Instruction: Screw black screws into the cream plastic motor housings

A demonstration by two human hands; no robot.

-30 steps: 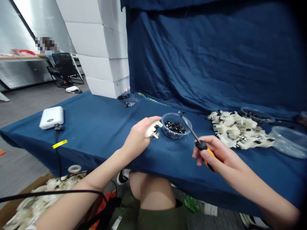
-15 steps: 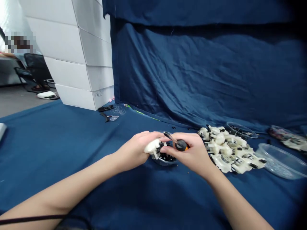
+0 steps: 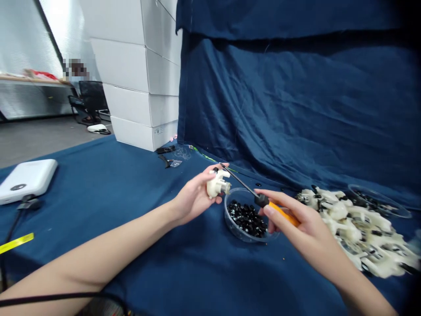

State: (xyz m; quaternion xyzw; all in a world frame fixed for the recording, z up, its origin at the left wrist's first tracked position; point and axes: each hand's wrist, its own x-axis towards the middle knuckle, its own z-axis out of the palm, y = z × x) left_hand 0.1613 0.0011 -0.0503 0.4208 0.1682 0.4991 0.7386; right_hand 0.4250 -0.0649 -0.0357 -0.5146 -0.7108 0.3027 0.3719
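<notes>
My left hand (image 3: 194,197) is closed around a small cream plastic part (image 3: 217,184) and holds it just left of a clear bowl (image 3: 232,219) filled with small black pieces. My right hand (image 3: 296,221) grips an orange-handled screwdriver (image 3: 259,199) above the bowl. Its thin shaft slants up to the left and its tip rests against the top of the cream part.
A pile of cream parts (image 3: 358,230) lies at the right, with another clear bowl (image 3: 378,202) behind it. A white power bank (image 3: 28,177) with a cable sits at the far left. White boxes (image 3: 138,79) are stacked behind the blue-clothed table (image 3: 108,188). A person sits in the far room.
My hands have drawn apart. The right hand has moved right with the screwdriver, whose tip now points at the part; the left hand has lifted the part up beside the bowl.
</notes>
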